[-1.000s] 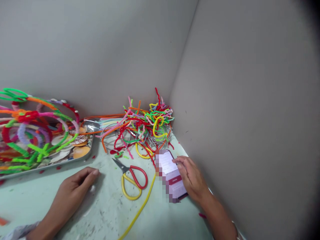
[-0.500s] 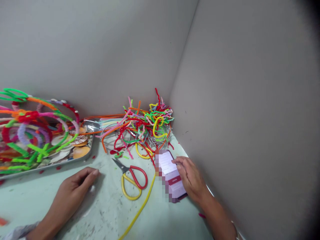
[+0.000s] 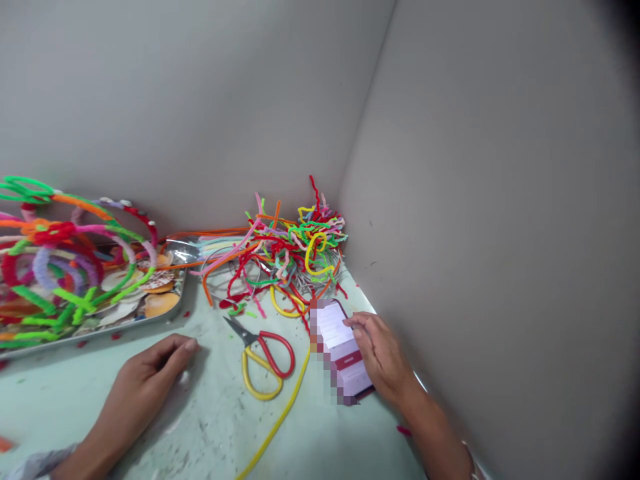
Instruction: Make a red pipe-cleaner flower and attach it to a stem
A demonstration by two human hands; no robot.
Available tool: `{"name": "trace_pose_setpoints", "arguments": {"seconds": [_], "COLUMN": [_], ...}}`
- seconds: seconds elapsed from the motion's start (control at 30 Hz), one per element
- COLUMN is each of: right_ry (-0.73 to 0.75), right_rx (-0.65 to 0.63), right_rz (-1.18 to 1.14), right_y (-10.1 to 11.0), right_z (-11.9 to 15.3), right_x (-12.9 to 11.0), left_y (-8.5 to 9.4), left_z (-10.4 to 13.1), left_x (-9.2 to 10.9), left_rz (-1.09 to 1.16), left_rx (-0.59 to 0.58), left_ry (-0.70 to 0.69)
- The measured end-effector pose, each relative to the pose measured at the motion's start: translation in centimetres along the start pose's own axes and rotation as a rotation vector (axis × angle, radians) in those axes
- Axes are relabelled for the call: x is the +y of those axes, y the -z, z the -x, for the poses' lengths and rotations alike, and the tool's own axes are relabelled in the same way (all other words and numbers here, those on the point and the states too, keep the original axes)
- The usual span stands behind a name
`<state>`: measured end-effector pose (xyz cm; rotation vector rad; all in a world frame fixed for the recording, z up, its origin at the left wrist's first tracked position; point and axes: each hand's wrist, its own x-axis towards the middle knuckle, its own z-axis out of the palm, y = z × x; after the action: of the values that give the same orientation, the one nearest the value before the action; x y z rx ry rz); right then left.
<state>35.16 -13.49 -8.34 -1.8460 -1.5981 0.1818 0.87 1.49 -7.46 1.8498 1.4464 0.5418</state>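
Note:
My left hand (image 3: 155,373) rests on the pale green table with its fingers curled in and the thumb against them; nothing shows between them. My right hand (image 3: 377,353) lies over the right side of a smartphone (image 3: 337,323), index finger on the lit screen and the other fingers loosely bent. The phone lies flat, its left part blurred by pixels. Between the hands are scissors (image 3: 255,340) with one red and one yellow handle, blades pointing up and left. A yellow pipe cleaner (image 3: 280,423) runs from the phone toward the near edge.
A metal tray (image 3: 183,297) at the left holds shells and colourful pipe-cleaner hoops (image 3: 55,233). A tangle of pipe-cleaner scraps (image 3: 295,247) fills the back corner. Grey panels (image 3: 450,200) stand behind and along the right.

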Motion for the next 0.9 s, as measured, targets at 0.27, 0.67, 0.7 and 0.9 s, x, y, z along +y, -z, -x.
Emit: {"name": "trace_pose_setpoints", "arguments": {"seconds": [0.27,0.67,0.7,0.9], "right_ry": [0.000,0.005,0.005,-0.016], "right_rx": [-0.007,-0.010,-0.012,-0.008], "right_rz": [0.003,0.012,0.006,-0.033], "right_y": [0.10,0.06,0.04,-0.01], "right_z": [-0.06,-0.10,-0.09,0.09], "right_x": [-0.33,-0.35,-0.29,0.01], "left_y": [0.00,0.08,0.09,0.13], "left_z": [0.02,0.12,0.15,0.20], "left_x": [0.00,0.17,0.14,-0.09], "left_rz": [0.007,-0.010,-0.011,-0.006], "left_rx": [-0.007,0.015,0.011,0.006], "left_ry": [0.022,0.002,0.002,-0.001]}}
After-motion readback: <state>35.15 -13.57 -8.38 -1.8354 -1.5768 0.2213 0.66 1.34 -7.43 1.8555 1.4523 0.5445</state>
